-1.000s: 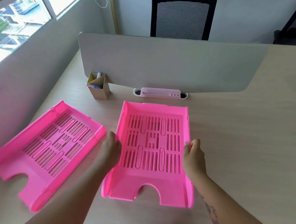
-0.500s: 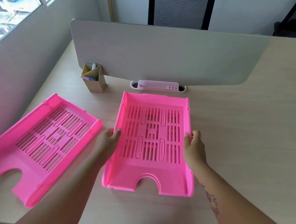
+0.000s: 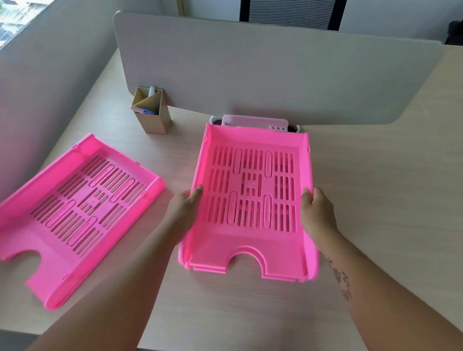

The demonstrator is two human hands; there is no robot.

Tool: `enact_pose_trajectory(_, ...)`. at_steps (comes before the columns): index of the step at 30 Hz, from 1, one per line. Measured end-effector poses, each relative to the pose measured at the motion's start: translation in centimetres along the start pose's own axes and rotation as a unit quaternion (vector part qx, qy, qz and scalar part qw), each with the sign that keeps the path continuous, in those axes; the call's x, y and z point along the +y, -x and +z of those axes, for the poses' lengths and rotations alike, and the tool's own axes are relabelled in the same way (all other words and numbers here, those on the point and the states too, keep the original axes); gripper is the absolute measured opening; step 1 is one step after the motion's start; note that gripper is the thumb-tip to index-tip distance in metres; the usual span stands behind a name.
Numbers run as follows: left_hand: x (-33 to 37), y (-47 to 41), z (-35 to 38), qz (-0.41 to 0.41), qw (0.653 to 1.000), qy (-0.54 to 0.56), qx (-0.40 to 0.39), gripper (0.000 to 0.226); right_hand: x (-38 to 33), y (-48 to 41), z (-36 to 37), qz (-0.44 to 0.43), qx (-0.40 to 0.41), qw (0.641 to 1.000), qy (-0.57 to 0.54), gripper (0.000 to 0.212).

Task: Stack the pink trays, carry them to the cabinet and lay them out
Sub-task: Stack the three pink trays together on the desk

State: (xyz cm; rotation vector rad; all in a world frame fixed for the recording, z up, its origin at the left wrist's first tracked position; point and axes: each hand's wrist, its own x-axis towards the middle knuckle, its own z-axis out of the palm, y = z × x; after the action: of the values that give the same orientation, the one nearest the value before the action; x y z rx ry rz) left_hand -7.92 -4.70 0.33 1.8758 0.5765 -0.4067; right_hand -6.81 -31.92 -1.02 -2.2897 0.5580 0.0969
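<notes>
Two pink trays lie on the table. The centre tray runs lengthwise up the frame, its notched end toward the bottom edge; the left hand and right hand clasp its side walls, fingers curled on the rims. The left tray lies slanted at the frame's left, notch toward lower left, untouched. No readable writing shows on either.

No readable text anywhere on this desk.
The right forearm carries dark tattoo marks, but they are too blurred to read as letters or numbers. The two pink trays show only moulded slots, and the cardboard pen holder shows no print.
</notes>
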Motion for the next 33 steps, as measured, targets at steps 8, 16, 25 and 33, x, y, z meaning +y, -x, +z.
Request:
enact_pose_trajectory(8,0.4,0.0,-3.5,0.115,0.987,-0.115,0.010,0.081,-2.1,-0.7,-1.4,-0.032,0.031,0.996,0.078,0.055)
enact_pose_trajectory(16,-2.4,0.9,-18.4,0.107,0.944,-0.176,0.256,0.034,-16.6,5.1,8.0,-0.301,0.067,0.947,0.084,0.038)
enact_pose_trajectory(25,-10.8,-1.2,-32.0,-0.017,0.908,-0.300,0.291,0.043,-21.6,15.3,22.5,-0.155,-0.118,0.977,-0.083,0.057)
enact_pose_trajectory(33,-15.1,-5.2,-35.7,-0.073,0.908,-0.347,0.223,0.036,-20.1,16.0,28.4,0.072,-0.141,0.981,-0.117,0.049)
